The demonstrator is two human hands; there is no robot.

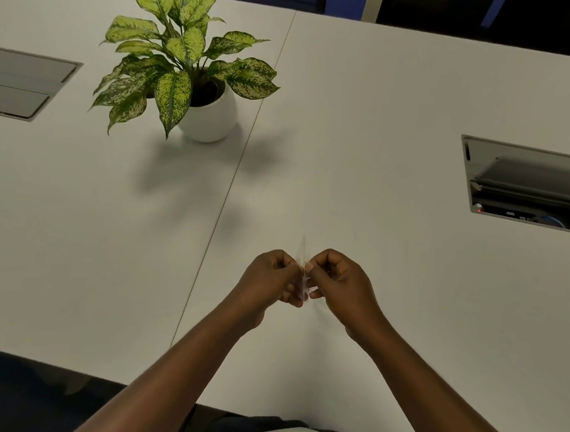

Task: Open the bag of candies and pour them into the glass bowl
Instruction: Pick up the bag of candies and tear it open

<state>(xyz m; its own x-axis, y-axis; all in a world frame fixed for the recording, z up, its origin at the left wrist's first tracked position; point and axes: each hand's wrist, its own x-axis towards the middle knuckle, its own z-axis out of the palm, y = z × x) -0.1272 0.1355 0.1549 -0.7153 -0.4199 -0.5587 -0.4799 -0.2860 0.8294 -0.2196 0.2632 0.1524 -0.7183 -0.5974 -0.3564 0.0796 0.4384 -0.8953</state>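
A small clear plastic bag (303,270) is pinched between both of my hands, held above the white table (383,121) in front of me. My left hand (271,278) grips its left side and my right hand (338,279) grips its right side, fingertips nearly touching. A thin transparent tip of the bag sticks up between the knuckles. The bag's contents are mostly hidden by my fingers. No glass bowl is in view.
A leafy plant in a white pot (209,114) stands at the back left. A closed cable hatch (21,83) sits at the far left, and an open one (529,187) at the right. A seam (232,186) runs down the table.
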